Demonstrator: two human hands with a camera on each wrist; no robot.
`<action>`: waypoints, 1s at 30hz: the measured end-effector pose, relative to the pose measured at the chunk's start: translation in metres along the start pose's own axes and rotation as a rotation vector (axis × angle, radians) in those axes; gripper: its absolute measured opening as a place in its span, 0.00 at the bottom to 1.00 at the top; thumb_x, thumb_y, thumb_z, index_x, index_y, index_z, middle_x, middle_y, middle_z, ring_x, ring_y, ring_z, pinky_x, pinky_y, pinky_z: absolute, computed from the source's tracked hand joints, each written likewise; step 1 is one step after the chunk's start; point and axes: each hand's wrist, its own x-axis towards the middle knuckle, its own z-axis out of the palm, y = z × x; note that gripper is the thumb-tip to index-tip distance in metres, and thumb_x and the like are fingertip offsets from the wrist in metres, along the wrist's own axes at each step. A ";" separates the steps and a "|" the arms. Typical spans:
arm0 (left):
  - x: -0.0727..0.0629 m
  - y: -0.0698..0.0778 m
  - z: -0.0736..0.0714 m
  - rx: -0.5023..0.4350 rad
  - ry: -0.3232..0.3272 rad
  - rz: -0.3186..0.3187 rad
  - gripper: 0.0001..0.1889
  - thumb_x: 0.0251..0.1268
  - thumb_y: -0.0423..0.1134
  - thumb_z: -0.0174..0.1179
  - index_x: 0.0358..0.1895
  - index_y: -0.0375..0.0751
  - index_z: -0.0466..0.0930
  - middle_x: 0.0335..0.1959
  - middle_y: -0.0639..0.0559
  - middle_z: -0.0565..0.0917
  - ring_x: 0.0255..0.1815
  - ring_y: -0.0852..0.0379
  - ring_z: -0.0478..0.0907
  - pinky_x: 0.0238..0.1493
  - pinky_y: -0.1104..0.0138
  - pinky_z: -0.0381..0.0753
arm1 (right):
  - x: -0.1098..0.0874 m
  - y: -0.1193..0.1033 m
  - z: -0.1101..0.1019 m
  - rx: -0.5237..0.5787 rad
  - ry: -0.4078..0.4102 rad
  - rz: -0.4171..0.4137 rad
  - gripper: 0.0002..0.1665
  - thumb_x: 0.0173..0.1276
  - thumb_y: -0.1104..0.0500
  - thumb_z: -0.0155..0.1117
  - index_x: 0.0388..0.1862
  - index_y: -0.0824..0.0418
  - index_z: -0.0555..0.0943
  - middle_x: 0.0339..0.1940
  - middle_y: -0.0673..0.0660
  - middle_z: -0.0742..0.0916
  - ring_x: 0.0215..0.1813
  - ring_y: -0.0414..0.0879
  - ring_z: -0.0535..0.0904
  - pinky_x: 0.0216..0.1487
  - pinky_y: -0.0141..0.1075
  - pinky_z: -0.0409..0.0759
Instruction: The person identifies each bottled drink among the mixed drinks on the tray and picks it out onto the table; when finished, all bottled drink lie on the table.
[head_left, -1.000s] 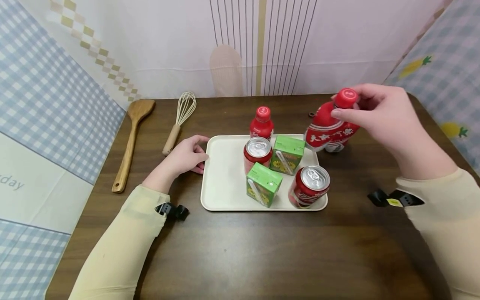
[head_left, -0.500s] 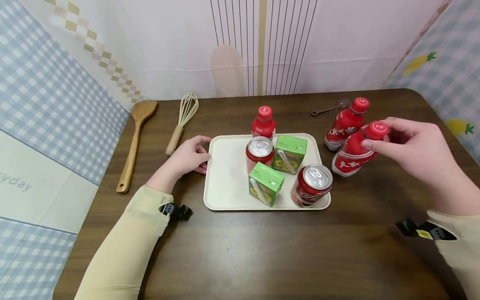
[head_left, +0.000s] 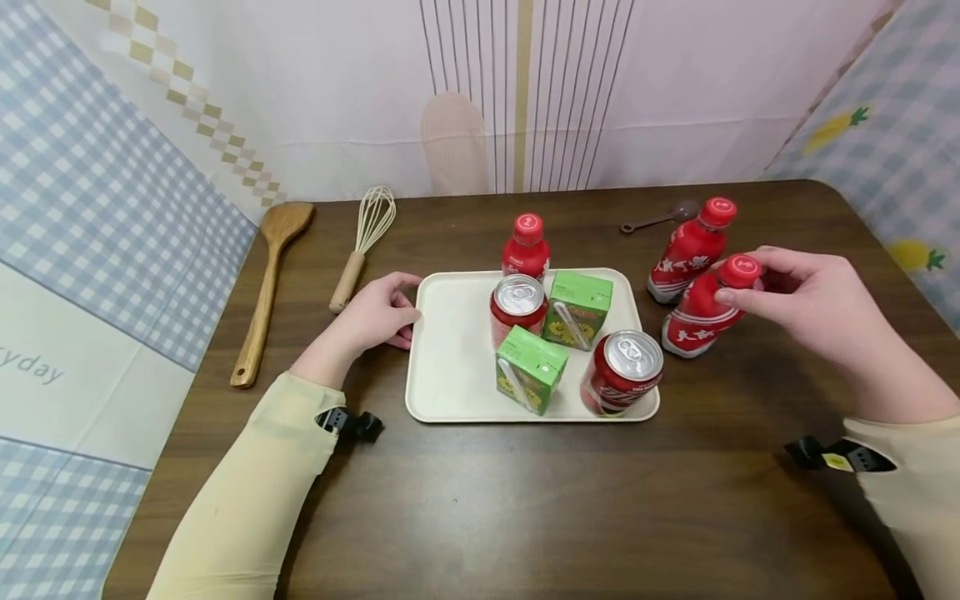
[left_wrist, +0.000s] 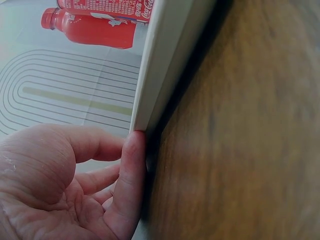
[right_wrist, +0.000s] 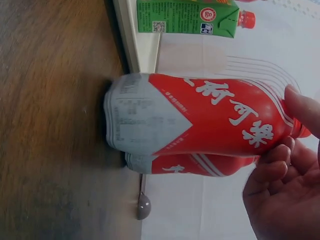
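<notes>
My right hand [head_left: 810, 292] grips a red drink bottle [head_left: 701, 312] by its neck, just under the cap. In the right wrist view the base of this bottle [right_wrist: 195, 115] is at the tabletop; whether it bears fully on it I cannot tell. A second red bottle [head_left: 688, 254] stands right behind it. My left hand [head_left: 378, 312] holds the left rim of a cream tray [head_left: 442, 392] with thumb and fingers. On the tray are two red cans [head_left: 518, 308] [head_left: 622, 375] and two green juice boxes [head_left: 581, 308] [head_left: 531, 367]. Another red bottle [head_left: 525, 250] stands at the back, its base hidden.
A wooden spatula [head_left: 262, 292] and a whisk [head_left: 363, 246] lie left of the tray. Behind the bottles on the right is a small brown measuring spoon [head_left: 663, 217]. Fabric with printed patterns hangs behind the dark wooden table [head_left: 525, 508].
My right hand has carried the bottle rightward and toward me, away from the second bottle, then shifted it slightly lower. The left hand has stayed at the tray's rim.
</notes>
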 end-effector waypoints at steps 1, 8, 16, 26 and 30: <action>0.000 -0.001 0.000 -0.002 -0.002 -0.001 0.31 0.70 0.29 0.57 0.76 0.43 0.64 0.40 0.39 0.78 0.27 0.51 0.82 0.32 0.57 0.91 | 0.001 0.000 0.000 0.004 -0.007 -0.002 0.19 0.64 0.52 0.79 0.51 0.56 0.86 0.30 0.41 0.83 0.33 0.40 0.73 0.29 0.27 0.73; 0.000 0.000 0.000 -0.001 0.003 0.011 0.31 0.71 0.29 0.58 0.75 0.44 0.65 0.40 0.39 0.77 0.27 0.50 0.82 0.32 0.57 0.91 | 0.003 0.003 -0.003 0.010 -0.008 -0.009 0.16 0.64 0.56 0.78 0.49 0.57 0.86 0.29 0.40 0.83 0.33 0.38 0.73 0.29 0.26 0.72; 0.000 0.000 0.000 0.008 -0.005 0.004 0.30 0.71 0.30 0.57 0.75 0.43 0.65 0.40 0.39 0.77 0.27 0.50 0.82 0.32 0.58 0.91 | 0.000 0.003 -0.006 -0.039 -0.065 -0.034 0.21 0.64 0.58 0.78 0.56 0.56 0.84 0.31 0.44 0.81 0.33 0.39 0.73 0.28 0.27 0.71; -0.002 -0.001 0.002 0.025 -0.007 0.003 0.30 0.71 0.30 0.58 0.75 0.44 0.66 0.40 0.39 0.78 0.28 0.50 0.82 0.33 0.58 0.91 | -0.009 -0.034 -0.004 -0.120 0.148 -0.230 0.25 0.67 0.60 0.73 0.63 0.56 0.82 0.35 0.45 0.73 0.35 0.33 0.67 0.32 0.25 0.63; -0.001 -0.001 0.001 0.028 0.004 0.013 0.30 0.71 0.31 0.57 0.75 0.44 0.66 0.41 0.39 0.78 0.28 0.49 0.82 0.33 0.58 0.91 | -0.013 -0.072 -0.001 -0.094 0.195 -0.369 0.19 0.67 0.67 0.71 0.57 0.60 0.86 0.34 0.43 0.76 0.36 0.32 0.71 0.38 0.19 0.68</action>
